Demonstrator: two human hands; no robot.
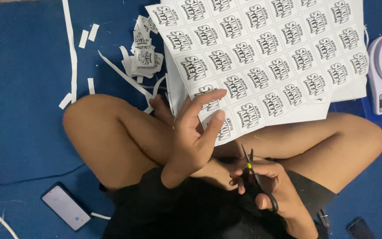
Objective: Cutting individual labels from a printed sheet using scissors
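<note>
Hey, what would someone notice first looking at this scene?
First the big white sticker sheet spread over the crossed legs, top centre, with the left hand fingering its near edge. Then the black scissors in the right hand low in the lap. A pile of cut stickers lies on the blue mat.

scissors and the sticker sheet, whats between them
In the head view, only the person's bare crossed legs lie between the scissors in the right hand and the sticker sheet. The left hand touches the sheet's near edge.
</note>
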